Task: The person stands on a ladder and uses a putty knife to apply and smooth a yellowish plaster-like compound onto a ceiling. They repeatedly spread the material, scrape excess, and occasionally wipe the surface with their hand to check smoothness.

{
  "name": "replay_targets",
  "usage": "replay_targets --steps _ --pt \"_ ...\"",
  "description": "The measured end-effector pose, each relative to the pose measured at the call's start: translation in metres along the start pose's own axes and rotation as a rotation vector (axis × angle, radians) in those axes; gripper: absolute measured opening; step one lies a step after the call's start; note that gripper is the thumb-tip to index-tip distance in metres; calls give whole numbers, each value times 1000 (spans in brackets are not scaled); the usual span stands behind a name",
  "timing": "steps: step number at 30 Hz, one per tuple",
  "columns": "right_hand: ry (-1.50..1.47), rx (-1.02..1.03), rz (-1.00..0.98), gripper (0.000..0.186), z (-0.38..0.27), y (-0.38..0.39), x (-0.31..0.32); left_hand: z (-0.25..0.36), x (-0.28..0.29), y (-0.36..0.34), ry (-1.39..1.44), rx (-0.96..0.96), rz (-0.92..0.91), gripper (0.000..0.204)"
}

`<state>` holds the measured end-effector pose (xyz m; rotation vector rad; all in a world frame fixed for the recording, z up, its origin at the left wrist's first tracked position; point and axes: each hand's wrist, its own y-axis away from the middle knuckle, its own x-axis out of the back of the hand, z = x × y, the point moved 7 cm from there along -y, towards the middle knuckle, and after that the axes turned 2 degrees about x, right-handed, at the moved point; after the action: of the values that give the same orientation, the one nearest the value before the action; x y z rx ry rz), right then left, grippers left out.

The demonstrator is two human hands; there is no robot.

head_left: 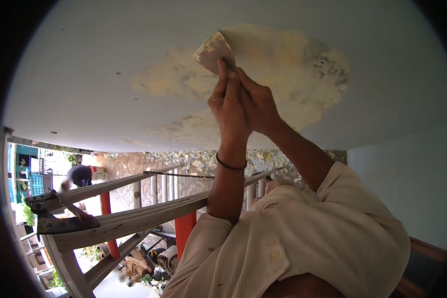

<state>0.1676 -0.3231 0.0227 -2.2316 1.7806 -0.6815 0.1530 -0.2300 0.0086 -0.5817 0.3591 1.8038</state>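
A wide-bladed putty knife (214,52), its blade smeared with pale residue, lies against a grey painted surface (109,39). Its edge rests at the border of a large cream patch (278,59) where the paint is gone or covered. My left hand (229,107), with a dark band at the wrist, is closed round the handle, one finger laid along the blade. Pressed close beside it, my right hand (258,104) is closed on the same tool. Both hands hide the handle. Darker flaked spots (333,69) mark the patch's right end.
A worn wooden stepladder (134,218) with a metal hinge (67,218) stands at my left and below. Pale flakes (263,160) litter an area beneath the surface. Someone in dark clothes (79,175) is near a white bucket (98,173). Assorted items (139,265) lie under the ladder.
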Motion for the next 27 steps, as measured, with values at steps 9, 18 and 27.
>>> replay_targets --steps 9,18,27 --pt "-101 47 -12 47 -1 -3 0 -1 0 3 -43 -27 38 54" --pt "21 183 51 47 4 6 7 -7 -6 8 -11 -80 54 53" --pt "38 177 99 46 -3 13 14 -6 -9 8 -69 -157 85 53"
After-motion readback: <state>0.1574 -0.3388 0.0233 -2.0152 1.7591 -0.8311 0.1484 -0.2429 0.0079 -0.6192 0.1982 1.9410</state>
